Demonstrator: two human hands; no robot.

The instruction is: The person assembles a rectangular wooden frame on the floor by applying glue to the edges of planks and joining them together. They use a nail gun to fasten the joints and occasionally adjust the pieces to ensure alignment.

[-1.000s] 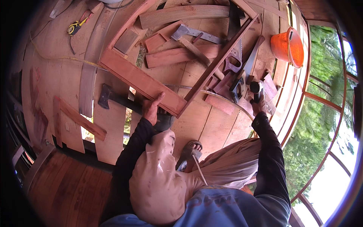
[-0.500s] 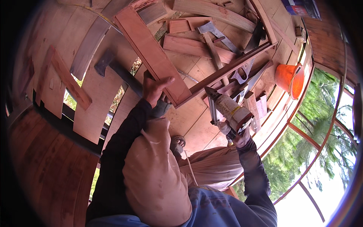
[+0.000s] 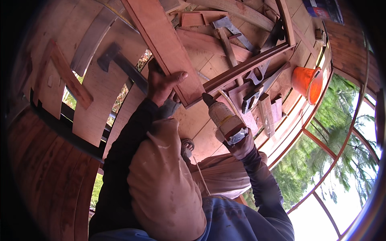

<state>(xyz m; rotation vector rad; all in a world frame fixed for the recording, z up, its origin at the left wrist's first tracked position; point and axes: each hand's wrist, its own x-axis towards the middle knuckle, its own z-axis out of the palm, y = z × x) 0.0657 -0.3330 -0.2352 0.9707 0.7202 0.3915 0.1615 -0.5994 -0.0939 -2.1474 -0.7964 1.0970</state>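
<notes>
A wooden frame, with a wide reddish board on its left and narrow strips on its other visible sides, leans up before me. My left hand grips the wide board near its lower corner, thumb across the face and fingers behind the edge. In my right hand is a nail gun with a pale, worn body. Its dark nose points at the corner where the wide board meets the lower strip; whether it touches the wood I cannot tell. My right fingers are largely hidden by the tool.
An axe-like tool lies left of the frame. Within and beyond the frame are a flat metal tool, a handsaw and several wood offcuts. An orange bucket stands at the right. Gaps show between the floor boards.
My right hand has brought the nail gun left and turned its nose to the frame's corner. The frame and my left hand have shifted only slightly.
</notes>
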